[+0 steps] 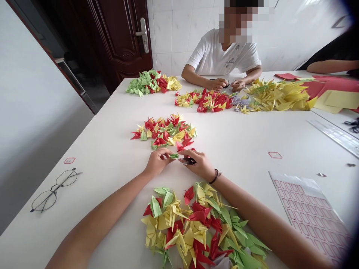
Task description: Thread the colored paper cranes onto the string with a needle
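Note:
My left hand pinches a small green folded paper crane between thumb and fingers. Close beside it, my right hand is closed around a small black tool with shiny metal parts; its exact kind is hard to make out. The tool's tip is near the green crane, but whether they touch I cannot tell. Just beyond my hands lies a pile of red, yellow and green paper cranes. A larger heap of folded cranes spreads between my forearms.
Eyeglasses lie at the left, a sheet of red-bordered labels at the right. Opposite sits a person in a white shirt, behind more paper cranes. Coloured paper sheets and a clear ruler are at the far right.

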Available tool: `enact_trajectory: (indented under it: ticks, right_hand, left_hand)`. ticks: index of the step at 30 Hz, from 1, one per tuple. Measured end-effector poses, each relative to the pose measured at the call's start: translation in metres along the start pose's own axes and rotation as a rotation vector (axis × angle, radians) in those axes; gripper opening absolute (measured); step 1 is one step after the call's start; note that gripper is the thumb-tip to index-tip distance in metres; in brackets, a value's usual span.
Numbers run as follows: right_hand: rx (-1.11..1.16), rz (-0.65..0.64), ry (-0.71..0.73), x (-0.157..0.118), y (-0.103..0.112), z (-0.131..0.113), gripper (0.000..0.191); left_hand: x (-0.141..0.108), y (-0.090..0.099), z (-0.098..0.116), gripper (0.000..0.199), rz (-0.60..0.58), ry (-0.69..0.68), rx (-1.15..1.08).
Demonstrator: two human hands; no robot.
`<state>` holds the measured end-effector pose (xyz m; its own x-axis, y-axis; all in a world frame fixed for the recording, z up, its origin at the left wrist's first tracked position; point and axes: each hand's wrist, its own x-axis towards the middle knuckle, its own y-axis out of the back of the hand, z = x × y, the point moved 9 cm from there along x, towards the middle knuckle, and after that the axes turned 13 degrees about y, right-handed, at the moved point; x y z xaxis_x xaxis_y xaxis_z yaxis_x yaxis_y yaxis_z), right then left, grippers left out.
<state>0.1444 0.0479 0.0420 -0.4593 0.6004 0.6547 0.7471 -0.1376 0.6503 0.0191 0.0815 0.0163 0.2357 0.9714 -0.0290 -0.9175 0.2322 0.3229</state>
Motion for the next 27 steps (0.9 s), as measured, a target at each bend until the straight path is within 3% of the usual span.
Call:
enact_trajectory:
  ticks: [8,14,18,27]
  right_hand:
    - [0.021,-0.044,-0.037,0.001,-0.003,0.002,0.013]
    - [0.032,-0.095,-0.172,-0.001,-0.007,0.012,0.034]
    - [0.087,-0.149,-0.135,0.000,-0.011,0.009,0.024]
    - [0.128,-0.162,-0.164,0.000,-0.013,0.013,0.025]
  left_hand:
    - [-0.004,-0.002,0.006,0.020,0.035,-0.058,0.101]
    - [-0.005,0.009,0.007,0.015,0.126,-0.054,0.076]
    - [-0.005,0.013,0.007,0.014,0.156,-0.041,0.077]
    - [-0.004,0.011,0.007,0.010,0.137,-0.071,0.071]
